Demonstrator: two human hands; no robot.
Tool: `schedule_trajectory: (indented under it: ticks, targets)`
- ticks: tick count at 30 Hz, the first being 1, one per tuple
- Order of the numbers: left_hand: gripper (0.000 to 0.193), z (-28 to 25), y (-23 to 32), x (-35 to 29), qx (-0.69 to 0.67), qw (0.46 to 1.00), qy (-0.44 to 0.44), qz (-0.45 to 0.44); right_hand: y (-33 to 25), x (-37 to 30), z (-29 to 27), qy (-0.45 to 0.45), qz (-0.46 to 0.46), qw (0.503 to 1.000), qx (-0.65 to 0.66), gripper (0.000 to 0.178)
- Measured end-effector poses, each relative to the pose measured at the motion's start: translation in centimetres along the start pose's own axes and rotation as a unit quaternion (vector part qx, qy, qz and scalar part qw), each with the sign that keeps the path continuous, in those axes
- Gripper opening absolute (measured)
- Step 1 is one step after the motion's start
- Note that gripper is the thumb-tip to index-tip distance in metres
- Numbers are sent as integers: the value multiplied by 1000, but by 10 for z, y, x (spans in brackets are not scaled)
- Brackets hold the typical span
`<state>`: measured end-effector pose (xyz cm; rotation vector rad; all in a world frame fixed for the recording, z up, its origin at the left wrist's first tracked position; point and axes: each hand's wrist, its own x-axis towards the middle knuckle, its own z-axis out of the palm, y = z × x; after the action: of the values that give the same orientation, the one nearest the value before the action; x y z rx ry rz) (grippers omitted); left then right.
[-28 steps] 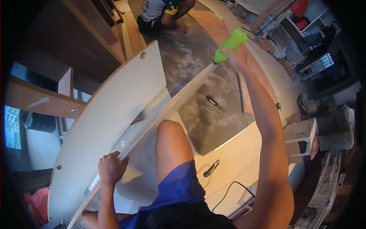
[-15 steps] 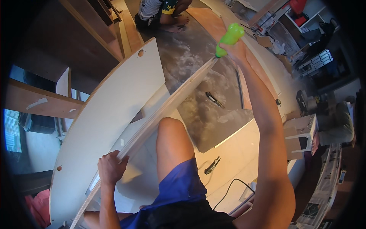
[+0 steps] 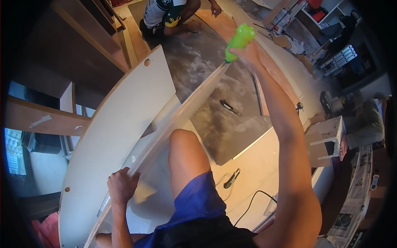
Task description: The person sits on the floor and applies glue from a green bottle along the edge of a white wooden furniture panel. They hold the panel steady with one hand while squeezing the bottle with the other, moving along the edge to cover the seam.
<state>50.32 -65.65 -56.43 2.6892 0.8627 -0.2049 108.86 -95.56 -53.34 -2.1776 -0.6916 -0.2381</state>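
A long, pale board [image 3: 173, 122] stands on edge and runs diagonally from the lower left toward the upper middle. Around its near part my left hand [image 3: 123, 185] is closed, thumb over the upper edge. My right arm reaches far forward, and my right hand [image 3: 245, 54] grips a green plastic bottle [image 3: 240, 38], tipped neck-down. The bottle's dark nozzle meets the far end of the board's narrow edge. Beside the board on the left lies a large white curved panel [image 3: 111, 124] with round holes near its ends.
A utility knife [image 3: 230, 108] lies on the grey marbled sheet [image 3: 206, 136], and another knife [image 3: 232, 178] on the pale floor. A person [image 3: 165, 18] crouches at the far end. Wooden shelving [image 3: 45, 118] stands left, a white stool [image 3: 326, 136] right, near a black cable [image 3: 252, 200].
The view has shifted slightly, so most things sit a little further left. The crouching person's one hand has lifted away from the sheet. My grips on board and bottle look unchanged.
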Motion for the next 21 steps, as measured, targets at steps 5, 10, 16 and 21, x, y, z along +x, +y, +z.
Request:
schedule_trajectory:
  ticks: [5,10,16,21]
  targets:
    - [36,3,3,0,0,1000,11,4,22,5,-3,12,-2,998,63,59]
    - [38,1,0,-4,20,1000,1,-8,-21,-5,1,-60,93,990,93,64]
    - [40,-2,1,0,14,1000,-4,-9,-13,-3,11,1,30,997,76,70]
    - [37,1,-1,0,22,1000,4,-3,-37,-14,5,29,24,998,43,63]
